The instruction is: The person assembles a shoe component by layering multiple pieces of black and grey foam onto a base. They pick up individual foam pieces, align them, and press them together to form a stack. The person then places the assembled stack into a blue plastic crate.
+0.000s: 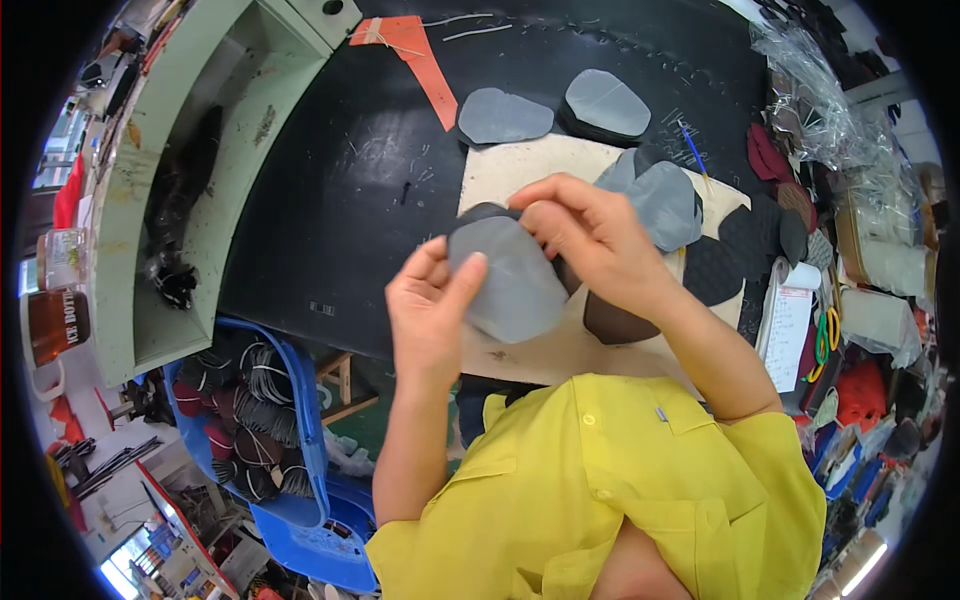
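My left hand (428, 300) holds a rounded grey fabric piece (512, 290), thumb across its face and fingers behind. A dark layer (482, 212) shows along the top edge of the piece. At that upper right edge, my right hand (590, 235) is closed in a pinch; what exactly lies between the fingertips is partly hidden. Both hands are above a cream board (520, 365) on the black table. Beneath my right forearm lies a dark brown piece (615, 322). More grey pieces (664, 205) are piled just beyond my right wrist.
Two stacks of grey pieces, one left (505, 115) and one right (607, 100), sit at the far side. An orange strip (425, 75), a blue pen (692, 147), a notepad (787, 330) and scissors (824, 340) lie around. A blue bin (312, 430) of bundled pieces stands lower left, below a green shelf (120, 240).
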`<action>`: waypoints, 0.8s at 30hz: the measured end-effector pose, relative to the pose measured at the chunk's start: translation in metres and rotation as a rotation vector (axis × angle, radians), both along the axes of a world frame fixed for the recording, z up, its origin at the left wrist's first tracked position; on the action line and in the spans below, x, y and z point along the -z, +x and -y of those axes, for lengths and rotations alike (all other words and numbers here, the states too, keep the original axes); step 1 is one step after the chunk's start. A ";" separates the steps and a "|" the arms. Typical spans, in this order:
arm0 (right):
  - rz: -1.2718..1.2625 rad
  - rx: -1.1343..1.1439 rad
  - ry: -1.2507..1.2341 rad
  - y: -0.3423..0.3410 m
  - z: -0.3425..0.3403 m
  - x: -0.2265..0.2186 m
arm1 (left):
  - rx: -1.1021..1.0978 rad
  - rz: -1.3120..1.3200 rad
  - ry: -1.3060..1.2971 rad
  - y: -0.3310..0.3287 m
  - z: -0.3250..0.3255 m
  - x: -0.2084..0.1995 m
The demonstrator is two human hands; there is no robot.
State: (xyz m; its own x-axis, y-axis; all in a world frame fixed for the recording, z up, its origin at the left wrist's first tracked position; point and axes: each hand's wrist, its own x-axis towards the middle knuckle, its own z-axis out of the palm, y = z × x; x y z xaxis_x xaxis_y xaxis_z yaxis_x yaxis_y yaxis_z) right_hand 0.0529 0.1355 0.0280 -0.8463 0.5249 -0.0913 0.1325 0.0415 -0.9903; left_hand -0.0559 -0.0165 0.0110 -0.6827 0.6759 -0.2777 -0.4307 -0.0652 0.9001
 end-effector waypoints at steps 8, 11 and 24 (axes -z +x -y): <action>0.292 -0.045 1.053 0.032 -0.009 0.048 | -0.120 -0.721 -0.531 -0.090 0.044 0.090; 0.286 -0.010 0.886 0.036 -0.012 0.051 | -0.366 -1.585 -0.658 -0.071 0.023 0.053; -0.183 0.012 0.222 0.021 0.009 0.006 | 0.147 -0.119 0.111 0.035 -0.010 0.006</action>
State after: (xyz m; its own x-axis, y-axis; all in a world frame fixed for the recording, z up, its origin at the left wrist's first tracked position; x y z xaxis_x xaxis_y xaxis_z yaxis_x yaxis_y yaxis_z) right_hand 0.0743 0.1268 0.0217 -0.8318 0.5251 0.1803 -0.0455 0.2591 -0.9648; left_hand -0.0211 -0.0067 0.0048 -0.5979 0.7926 -0.1193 -0.3341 -0.1112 0.9360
